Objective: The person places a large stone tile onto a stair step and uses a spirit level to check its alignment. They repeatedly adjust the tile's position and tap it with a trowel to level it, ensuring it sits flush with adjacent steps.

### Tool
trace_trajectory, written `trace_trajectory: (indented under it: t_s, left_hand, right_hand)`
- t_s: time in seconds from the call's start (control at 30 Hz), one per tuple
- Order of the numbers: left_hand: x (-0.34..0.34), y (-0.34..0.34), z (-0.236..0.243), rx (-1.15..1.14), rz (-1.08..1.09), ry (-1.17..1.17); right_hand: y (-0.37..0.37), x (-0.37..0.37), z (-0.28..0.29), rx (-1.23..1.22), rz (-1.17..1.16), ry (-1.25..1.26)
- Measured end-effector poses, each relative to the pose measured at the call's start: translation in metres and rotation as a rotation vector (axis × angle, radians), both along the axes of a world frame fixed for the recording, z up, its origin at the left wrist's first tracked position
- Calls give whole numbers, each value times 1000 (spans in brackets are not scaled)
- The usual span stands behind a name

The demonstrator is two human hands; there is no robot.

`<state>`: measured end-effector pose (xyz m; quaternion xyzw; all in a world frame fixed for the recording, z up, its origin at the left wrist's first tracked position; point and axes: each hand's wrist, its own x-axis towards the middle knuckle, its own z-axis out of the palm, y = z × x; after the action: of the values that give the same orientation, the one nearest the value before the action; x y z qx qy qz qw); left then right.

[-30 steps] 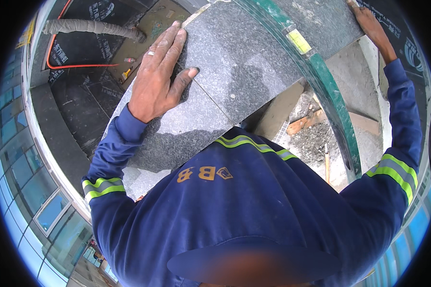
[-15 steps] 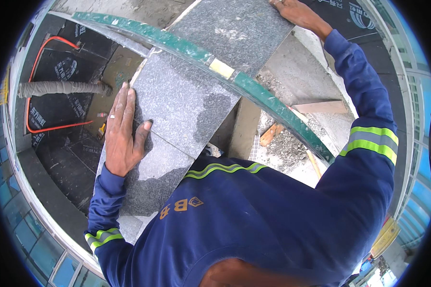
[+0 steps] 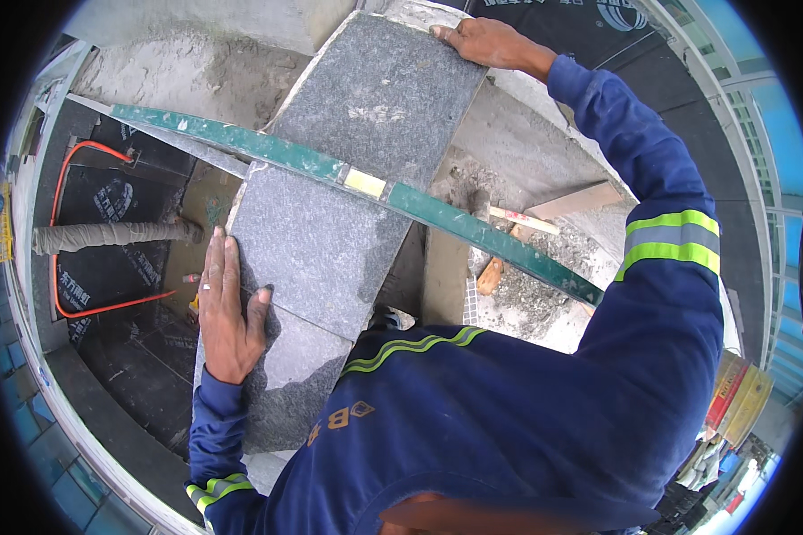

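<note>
Two grey stone slabs run end to end with a third nearer me. My left hand [image 3: 230, 323] lies flat, fingers stretched, along the left edge of the middle slab [image 3: 308, 254] and onto the near slab [image 3: 290, 357]. Dark wet patches mark these two. My right hand [image 3: 491, 43] grips the far slab [image 3: 375, 98] at its far right corner; some of its fingers are hidden. A long green spirit level [image 3: 473, 218] with a pale vial window lies across the slabs at the joint between the far and middle ones, neither hand touching it.
Right of the slabs are loose mortar [image 3: 535, 290], a hammer [image 3: 522, 220] and a piece of wood [image 3: 489, 276]. On the left, a recess lined with black sheeting [image 3: 107, 267] holds an orange hose [image 3: 58, 196] and a wrapped pipe [image 3: 107, 236].
My view has shifted, bringing the far slab's far end and the hammer into sight. My left hand stays flat on the slabs, and my right hand remains at the far slab's corner.
</note>
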<state>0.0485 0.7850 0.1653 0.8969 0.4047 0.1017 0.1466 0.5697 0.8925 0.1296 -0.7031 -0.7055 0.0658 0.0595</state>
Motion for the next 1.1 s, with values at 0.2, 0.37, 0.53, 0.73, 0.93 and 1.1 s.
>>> trace_trajectory:
  t_s: [0.2,0.37,0.53,0.73,0.93,1.1]
  left_hand:
    - [2,1,3,-11,-2,-11]
    - [1,1,3,-13,-12,-24]
    - [3,3,4,-23,-8,-13]
    - [1,-3,2,-10,19,1]
    - [-9,8,7,-40,40,-118]
    - [-35,57,-10,-410,49,-458]
  right_hand:
    - [13,27,-26,-74,-32,4]
    - [9,18,-27,-17,-47,43]
    - [12,31,-20,-32,351,-395]
    - [14,20,-17,-45,211,-252]
    - [-1,-6,18,-83,76,-99]
    - [-2,-4,16,-155,-67,-33]
